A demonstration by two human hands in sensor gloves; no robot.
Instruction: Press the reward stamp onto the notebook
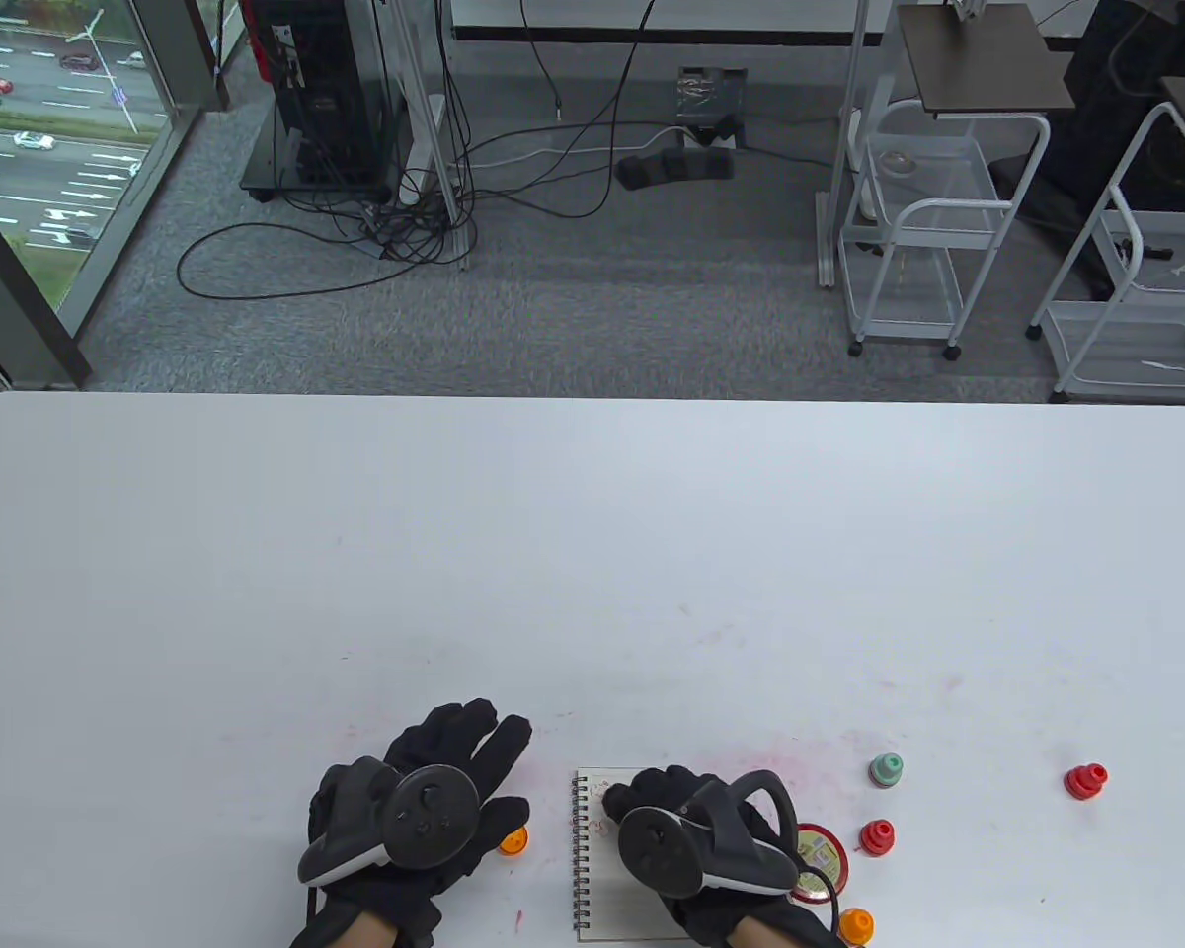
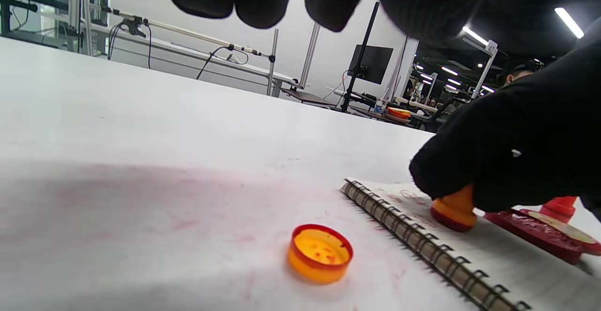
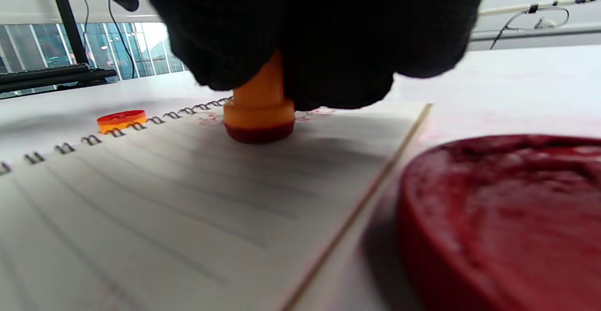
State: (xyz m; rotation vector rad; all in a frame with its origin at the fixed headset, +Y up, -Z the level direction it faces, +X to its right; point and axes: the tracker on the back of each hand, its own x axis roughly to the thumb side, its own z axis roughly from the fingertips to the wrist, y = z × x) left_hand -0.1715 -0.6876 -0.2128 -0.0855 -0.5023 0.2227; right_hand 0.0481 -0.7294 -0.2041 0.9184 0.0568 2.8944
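A small spiral notebook [image 1: 597,889] lies open at the table's front edge, lined page up, also in the left wrist view [image 2: 516,259] and right wrist view [image 3: 164,207]. My right hand [image 1: 696,839] grips an orange stamp [image 3: 259,113] and presses its red base on the page's upper part [image 2: 453,210], beside faint pink prints. My left hand [image 1: 425,805] rests flat on the table left of the notebook, fingers spread, holding nothing. The stamp's orange cap [image 1: 513,841] lies open side up beside that hand [image 2: 320,259].
A red ink pad [image 1: 818,861] sits right of the notebook, close in the right wrist view [image 3: 507,221]. Other stamps stand to the right: a green one [image 1: 886,769], two red ones [image 1: 877,837] [image 1: 1085,781] and an orange one [image 1: 855,926]. Pink smears mark the table.
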